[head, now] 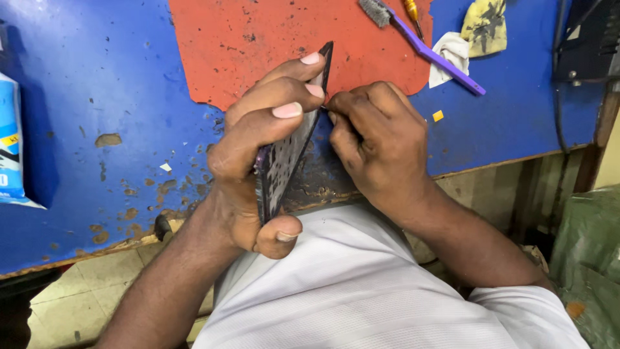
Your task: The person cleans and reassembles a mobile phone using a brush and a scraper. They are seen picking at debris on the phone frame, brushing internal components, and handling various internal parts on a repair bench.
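Closest to us, a white ribbed fabric garment [361,284] fills the bottom of the view, both bare forearms coming up out of it toward the bench. Far left, a blue and white printed packet [11,139] sits at the edge of the worn blue-painted wooden workbench [97,97], paint chipped along the front lip. Moving in, the left hand [258,155] is clamped around a thin dark rectangular phone panel [284,155], held on edge and tilted, its top corner pointing up over the red rubber work mat [258,39]. Three fingers curl over the panel's upper side, the thumb presses it from below near the garment. Just right, touching that panel's edge, the right hand [378,145] is bunched tight, fingertips pinched together against the panel about midway up; whatever it pinches is too small to make out. Beyond the knuckles, a purple-handled brush with grey bristles [426,48] lies slanted across the mat's edge, an orange-handled screwdriver [412,11] beside it. Further right, a white crumpled cloth [449,55], a yellow stained rag [484,26], then black cables [562,77].
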